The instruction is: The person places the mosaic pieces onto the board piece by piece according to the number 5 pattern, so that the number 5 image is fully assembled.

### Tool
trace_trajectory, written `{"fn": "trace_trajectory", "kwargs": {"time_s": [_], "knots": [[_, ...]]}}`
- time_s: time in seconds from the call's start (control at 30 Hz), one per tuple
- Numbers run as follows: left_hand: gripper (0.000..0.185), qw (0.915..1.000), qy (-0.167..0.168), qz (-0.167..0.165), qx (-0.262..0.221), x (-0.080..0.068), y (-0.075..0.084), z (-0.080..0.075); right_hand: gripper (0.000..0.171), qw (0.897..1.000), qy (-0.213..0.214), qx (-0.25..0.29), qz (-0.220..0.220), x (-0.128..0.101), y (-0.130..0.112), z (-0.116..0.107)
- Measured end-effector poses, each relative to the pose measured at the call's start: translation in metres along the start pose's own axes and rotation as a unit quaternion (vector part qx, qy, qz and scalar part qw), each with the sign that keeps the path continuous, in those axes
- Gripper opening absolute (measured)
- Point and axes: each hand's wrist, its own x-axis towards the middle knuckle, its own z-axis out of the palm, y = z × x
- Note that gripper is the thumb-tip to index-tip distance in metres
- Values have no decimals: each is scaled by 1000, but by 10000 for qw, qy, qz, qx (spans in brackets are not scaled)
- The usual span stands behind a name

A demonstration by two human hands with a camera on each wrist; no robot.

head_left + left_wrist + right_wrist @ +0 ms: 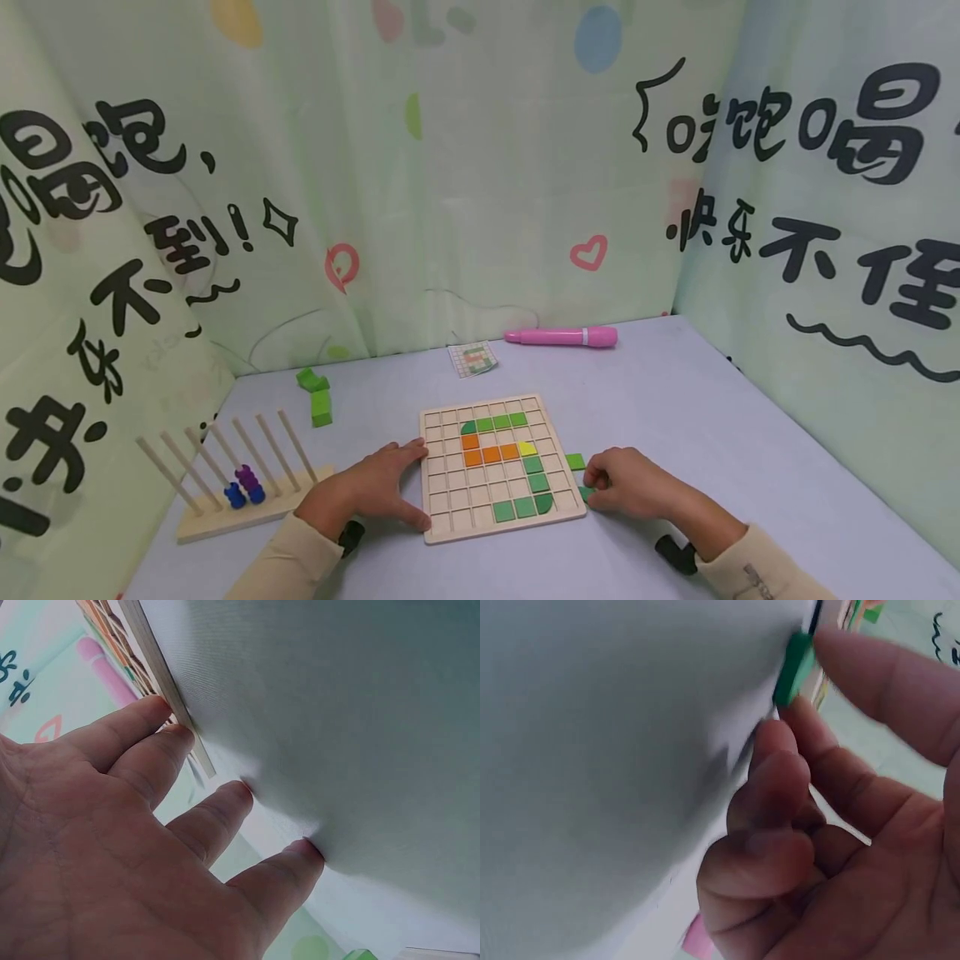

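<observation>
A wooden grid board (444,504) lies flat on the table, bearing rows of green, orange and yellow tiles set in its cells. Along the board's left edge rests my left hand (375,485), its thumb and fingers spread. In the left wrist view, two fingertips (180,735) touch the board's side and two others meet the tabletop. By the board's right edge, my right hand (633,483) pinches a dark green tile (793,669) between thumb and index finger, its other fingers curled. A light green tile (575,462) lies beside the board, just beyond that hand.
At the left stands a wooden peg rack (217,523) with blue and purple beads on some pegs. Several green blocks (321,408) lie behind it. A small printed pattern card (473,359) and a pink marker (558,337) lie at the back, near the curtain (480,208).
</observation>
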Motion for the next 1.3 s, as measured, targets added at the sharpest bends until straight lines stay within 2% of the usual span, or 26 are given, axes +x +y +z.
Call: {"fn": "trace_trajectory", "kwargs": {"time_s": [0.3, 0.43, 0.6, 0.7, 0.8, 0.9, 1.3], "knots": [[107, 10000, 19, -5, 19, 0, -1, 1, 21, 9975, 417, -130, 562, 0, -9, 8], [107, 10000, 20, 4, 15, 0, -2, 1, 22, 9976, 462, 38, 504, 1, -7, 9], [107, 10000, 11, -18, 2, 1, -3, 1, 14, 9985, 291, 254, 389, 0, -4, 4], [107, 10000, 3, -48, -8, 2, -3, 1, 9, 9985, 346, 267, 326, -1, -4, -2], [107, 10000, -11, -62, 20, 4, -3, 3, 6, 9984, 467, 290, 116, 0, -8, -6], [107, 10000, 7, -93, 29, 4, -4, 2, 5, 9983, 389, 415, -157, 8, -21, -2], [107, 9999, 32, -103, 1, 4, -3, 3, 9, 9902, -340, 665, -1179, 40, -83, 47]]}}
